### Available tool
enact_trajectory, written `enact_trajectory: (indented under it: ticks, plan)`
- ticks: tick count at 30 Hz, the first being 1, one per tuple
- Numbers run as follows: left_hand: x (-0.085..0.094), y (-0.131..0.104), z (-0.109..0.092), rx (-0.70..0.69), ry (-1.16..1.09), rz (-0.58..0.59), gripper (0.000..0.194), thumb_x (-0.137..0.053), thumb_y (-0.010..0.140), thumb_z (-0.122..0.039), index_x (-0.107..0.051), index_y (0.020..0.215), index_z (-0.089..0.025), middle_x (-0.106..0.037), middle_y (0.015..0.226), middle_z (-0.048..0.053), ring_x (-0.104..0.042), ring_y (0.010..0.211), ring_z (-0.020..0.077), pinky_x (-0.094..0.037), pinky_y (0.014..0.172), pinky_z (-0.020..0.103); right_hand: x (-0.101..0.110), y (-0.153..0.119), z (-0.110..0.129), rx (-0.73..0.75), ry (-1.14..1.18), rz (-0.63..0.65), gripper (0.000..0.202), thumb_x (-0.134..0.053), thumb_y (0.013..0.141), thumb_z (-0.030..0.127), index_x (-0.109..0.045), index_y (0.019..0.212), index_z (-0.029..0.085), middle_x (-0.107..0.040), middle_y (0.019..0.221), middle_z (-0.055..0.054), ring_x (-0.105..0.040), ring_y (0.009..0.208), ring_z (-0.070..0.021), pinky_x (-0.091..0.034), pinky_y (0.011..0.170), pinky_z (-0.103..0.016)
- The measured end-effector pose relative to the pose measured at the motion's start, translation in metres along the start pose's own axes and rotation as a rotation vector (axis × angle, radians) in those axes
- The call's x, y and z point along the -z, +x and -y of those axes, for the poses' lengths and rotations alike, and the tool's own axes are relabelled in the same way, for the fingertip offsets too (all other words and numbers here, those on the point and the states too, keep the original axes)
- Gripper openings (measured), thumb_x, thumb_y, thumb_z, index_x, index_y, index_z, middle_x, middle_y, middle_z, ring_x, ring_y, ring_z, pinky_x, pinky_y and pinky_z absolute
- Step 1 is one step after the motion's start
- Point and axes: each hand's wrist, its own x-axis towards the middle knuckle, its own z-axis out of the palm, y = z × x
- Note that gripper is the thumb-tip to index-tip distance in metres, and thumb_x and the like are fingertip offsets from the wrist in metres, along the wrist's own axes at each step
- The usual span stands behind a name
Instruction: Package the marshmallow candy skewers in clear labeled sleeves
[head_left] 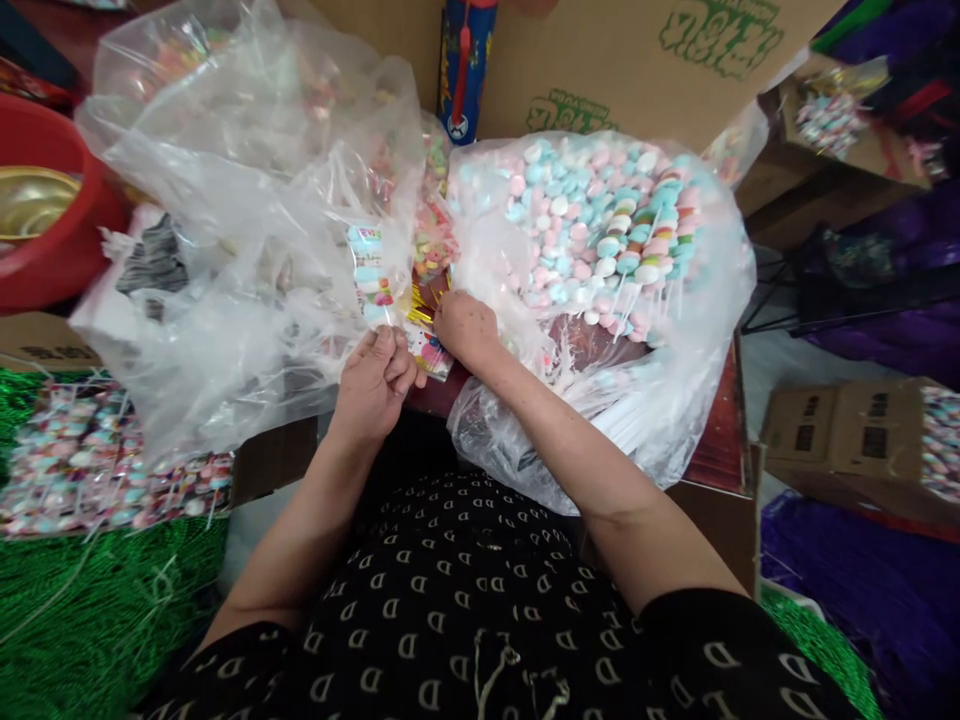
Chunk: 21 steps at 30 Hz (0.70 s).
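My left hand (375, 378) has its fingers closed around the lower end of a printed clear packet (372, 272), which stands upright with pale blue candy showing inside. My right hand (466, 326) is closed beside a small pile of gold twist ties (421, 303); what its fingertips hold, if anything, is hidden. Between the two hands lies a colourful printed wrapper (429, 350). Right of my hands, an opened plastic bag (720, 270) spreads out with pink, blue and white marshmallows (555, 215). Several marshmallow skewers (645, 240) rest on them.
On the left, a large clear bag (247, 130) bulges with colourful candy. A red tub (82, 240) stands beyond it at the edge. Cardboard boxes (600, 60) rise behind the table (724, 430). A box of wrapped candy (97, 450) sits low left, near green tinsel (112, 600).
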Motion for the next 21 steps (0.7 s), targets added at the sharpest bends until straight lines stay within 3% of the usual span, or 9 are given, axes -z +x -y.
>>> enact_trajectory:
  ticks: [6,9,13,17,21]
  plan:
    - [0.006,0.002,0.003,-0.024,-0.022,0.039,0.033,-0.068,0.098,-0.037,-0.060,0.074,-0.017,-0.035,0.049,-0.010,-0.035,0.040,0.0062,-0.050,0.051,0.022,0.010,0.001,-0.016,-0.006,0.233,-0.048,0.030,-0.046,0.099,0.020,-0.075,0.102,0.016,-0.079,0.106,-0.011,-0.071,0.101,-0.0255,-0.052,0.093,-0.036]
    - [0.005,0.003,0.005,-0.010,-0.011,0.032,0.033,-0.071,0.096,-0.039,-0.059,0.073,-0.018,-0.034,0.049,-0.010,-0.034,0.040,0.0064,-0.050,0.050,0.023,0.007,0.001,-0.027,-0.034,0.547,-0.078,0.021,-0.053,0.095,0.021,-0.071,0.085,0.017,-0.077,0.086,-0.004,-0.069,0.078,-0.0184,-0.053,0.078,-0.029]
    - [0.001,0.003,0.006,0.005,0.019,0.016,0.034,-0.072,0.095,-0.041,-0.060,0.073,-0.018,-0.034,0.048,-0.010,-0.034,0.039,0.0062,-0.049,0.049,0.022,0.005,-0.005,-0.034,-0.100,0.928,-0.005,0.021,-0.054,0.095,0.024,-0.065,0.077,0.019,-0.067,0.064,0.003,-0.054,0.047,-0.0093,-0.046,0.053,-0.021]
    - [-0.005,0.003,0.006,0.029,0.039,0.008,0.035,-0.072,0.095,-0.041,-0.059,0.073,-0.018,-0.034,0.047,-0.011,-0.035,0.040,0.0060,-0.048,0.050,0.021,0.007,-0.012,-0.036,-0.126,1.010,0.011,0.020,-0.056,0.095,0.025,-0.064,0.077,0.019,-0.066,0.061,0.004,-0.050,0.041,-0.0067,-0.039,0.045,-0.018]
    - [-0.008,0.002,0.007,0.027,0.045,0.003,0.034,-0.072,0.095,-0.041,-0.059,0.074,-0.018,-0.034,0.047,-0.011,-0.035,0.040,0.0061,-0.049,0.051,0.022,0.004,-0.011,-0.037,-0.130,1.031,-0.028,0.014,-0.058,0.091,0.022,-0.064,0.079,0.019,-0.069,0.069,0.004,-0.050,0.041,-0.0056,-0.040,0.045,-0.017]
